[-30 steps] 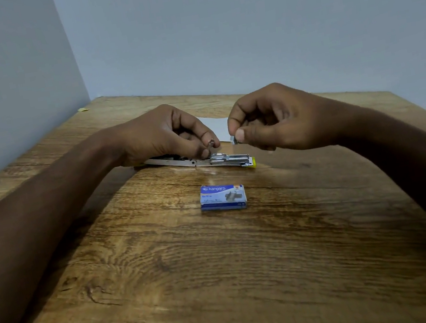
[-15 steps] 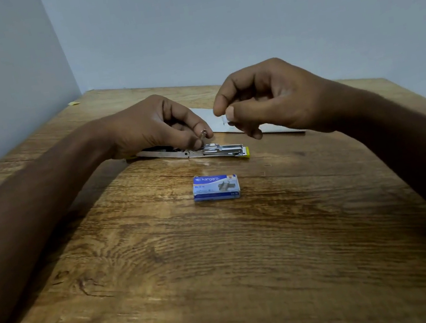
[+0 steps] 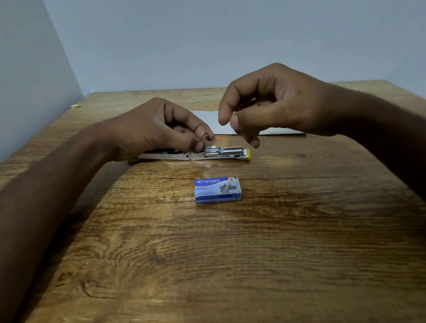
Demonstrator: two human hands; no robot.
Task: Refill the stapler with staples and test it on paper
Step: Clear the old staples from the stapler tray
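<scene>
- The right hand (image 3: 275, 105) has lifted since a second ago: then it hovered just over the stapler's (image 3: 205, 153) front end, now it hangs clear above it, near the left hand (image 3: 156, 131) but apart from it.
- A second ago a small grey piece showed at the right fingertips. Now the fingers are curled, thumb tip close to forefinger, and I cannot tell whether anything is pinched there.
- The left hand has stayed low on the stapler's rear half, thumb and forefinger pinching a small metal part (image 3: 205, 135), shiny and loop-like, just above the hinge.
- The stapler has not moved: it lies opened out flat across the far middle of the table (image 3: 222, 258), a long thin strip of bright steel with a yellow plastic tip at its right end.
- The staple box (image 3: 217, 189) is likewise unmoved, closed, just in front of the stapler: a small flat cardboard block, blue and white, printed.
- A white sheet of paper (image 3: 280, 131) lies flat behind the hands, mostly hidden by them.
- The table is brown wood with strong wavy grain and a slight sheen.
- A tiny yellow scrap (image 3: 75, 105) sits at the far left edge by the pale, matte wall (image 3: 238, 16).
</scene>
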